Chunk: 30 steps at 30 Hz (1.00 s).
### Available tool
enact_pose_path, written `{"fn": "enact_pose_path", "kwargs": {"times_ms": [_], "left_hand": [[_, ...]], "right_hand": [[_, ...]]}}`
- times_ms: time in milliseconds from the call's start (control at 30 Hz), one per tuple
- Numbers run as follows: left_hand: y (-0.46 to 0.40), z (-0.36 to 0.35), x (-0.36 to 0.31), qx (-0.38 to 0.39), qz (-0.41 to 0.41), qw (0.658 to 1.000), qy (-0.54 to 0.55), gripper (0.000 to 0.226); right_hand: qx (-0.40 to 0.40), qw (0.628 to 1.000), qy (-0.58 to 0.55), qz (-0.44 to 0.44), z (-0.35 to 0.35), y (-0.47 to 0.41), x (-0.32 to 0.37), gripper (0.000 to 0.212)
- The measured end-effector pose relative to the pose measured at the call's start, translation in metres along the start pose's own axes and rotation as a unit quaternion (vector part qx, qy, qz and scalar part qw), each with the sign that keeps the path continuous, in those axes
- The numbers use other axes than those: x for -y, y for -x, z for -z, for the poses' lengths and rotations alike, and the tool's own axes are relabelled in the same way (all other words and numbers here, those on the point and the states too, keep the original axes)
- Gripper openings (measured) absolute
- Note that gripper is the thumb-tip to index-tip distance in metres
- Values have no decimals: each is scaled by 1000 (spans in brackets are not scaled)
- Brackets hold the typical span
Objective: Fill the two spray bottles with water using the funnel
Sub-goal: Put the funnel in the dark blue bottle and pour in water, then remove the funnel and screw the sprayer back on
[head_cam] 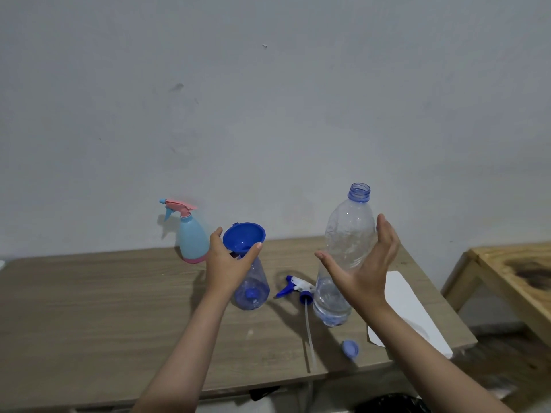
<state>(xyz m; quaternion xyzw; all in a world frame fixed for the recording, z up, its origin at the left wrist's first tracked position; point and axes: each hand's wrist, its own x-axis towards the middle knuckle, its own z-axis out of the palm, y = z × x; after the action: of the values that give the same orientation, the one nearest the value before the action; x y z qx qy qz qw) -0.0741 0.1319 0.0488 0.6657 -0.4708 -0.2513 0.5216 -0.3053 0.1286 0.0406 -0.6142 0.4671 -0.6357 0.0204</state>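
**Funnel seated in the clear spray bottle**

Your blue funnel (244, 236) sits in the neck of the clear spray bottle (252, 289), which stands on the surface (104, 308). Your left hand (228, 265) grips the funnel's spout and bottle neck. Your right hand (365, 263) is spread wide beside the uncapped water bottle (347, 234), seemingly just off it. The blue-and-white sprayer head (293, 286) lies between the bottles; the pale blue spray bottle (192, 236) stands behind by the wall.
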Motion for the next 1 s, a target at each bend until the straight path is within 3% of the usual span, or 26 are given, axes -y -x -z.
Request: {"fn": "enact_pose_path", "kwargs": {"times_ms": [133,267,367,467,567,667,800,1000], "left_hand": [[3,2,5,-2,0,1000,-1,106],[4,3,23,12,29,999,-18,109],[1,1,37,34,73,996,-34,94],[-3,-2,53,58,106,992,-37,72],[-1,-4,59,71,108,991,-40,43],[1,-4,59,82,106,989,-57,46],[-1,-3,68,84,75,990,-86,52],[-3,-2,72,80,49,992,-84,45]], "right_hand": [[-62,983,39,169,-6,0,20,91],[21,964,-13,264,-24,-4,49,66],[155,961,-53,222,-52,-14,70,56],[312,946,-27,88,-81,-29,87,64],[451,891,61,0,-109,-46,95,79],[549,824,131,-47,-131,-58,97,85],[587,792,143,-89,-145,-62,100,73],[548,817,175,-50,-133,-62,107,83]]}}
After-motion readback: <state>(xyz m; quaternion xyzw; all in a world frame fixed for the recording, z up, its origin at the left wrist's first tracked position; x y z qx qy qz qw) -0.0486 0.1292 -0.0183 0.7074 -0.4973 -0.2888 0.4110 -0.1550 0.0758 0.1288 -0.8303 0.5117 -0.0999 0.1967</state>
